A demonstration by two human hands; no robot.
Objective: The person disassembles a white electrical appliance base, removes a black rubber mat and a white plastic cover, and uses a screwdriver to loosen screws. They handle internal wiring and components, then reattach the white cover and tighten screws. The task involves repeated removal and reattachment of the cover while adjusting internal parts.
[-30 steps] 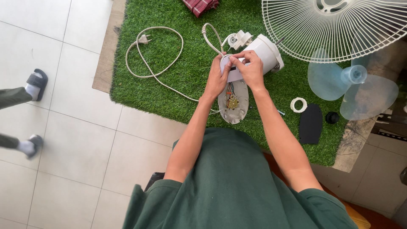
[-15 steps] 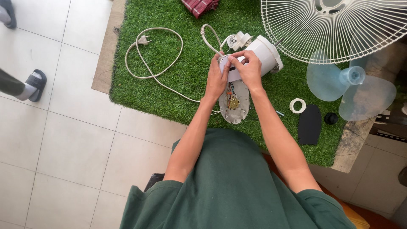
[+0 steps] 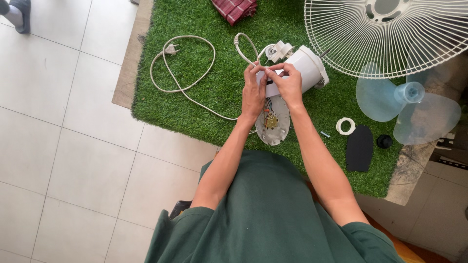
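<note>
Both hands, left hand (image 3: 253, 92) and right hand (image 3: 288, 84), pinching the white fan motor housing (image 3: 297, 73); rigid, light-looking plastic, exposed wiring fragile; best gripped at shell.

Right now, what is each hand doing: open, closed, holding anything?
Left hand: closed on the white fan body, fingers pinching at its top.
Right hand: closed on the same fan body, pinching beside the left.
</note>
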